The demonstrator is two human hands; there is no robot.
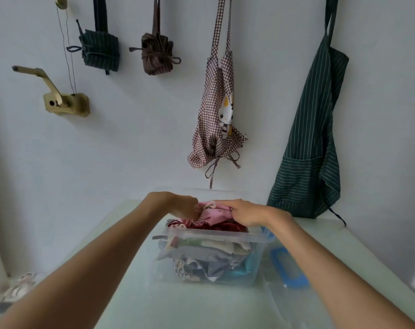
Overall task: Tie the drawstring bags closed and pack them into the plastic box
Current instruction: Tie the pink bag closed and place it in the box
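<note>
A clear plastic box (216, 237) stands on the pale table, filled with several folded cloth bags in grey, teal and dark red. On top of the pile lies a pink drawstring bag (214, 213) with a pale cord. My left hand (186, 206) grips the bag's left end, fingers curled down into the cloth. My right hand (243, 213) grips its right end from above. Both hands hold the bag over the box's open top. The fingertips are hidden in the fabric.
A clear lid with blue clips (286, 267) lies right of the box. Aprons hang on the wall behind: a checked one (217, 124) and a green striped one (313, 143). Cloth items (19, 286) lie low at the left. The table edge (111, 224) runs diagonally at left.
</note>
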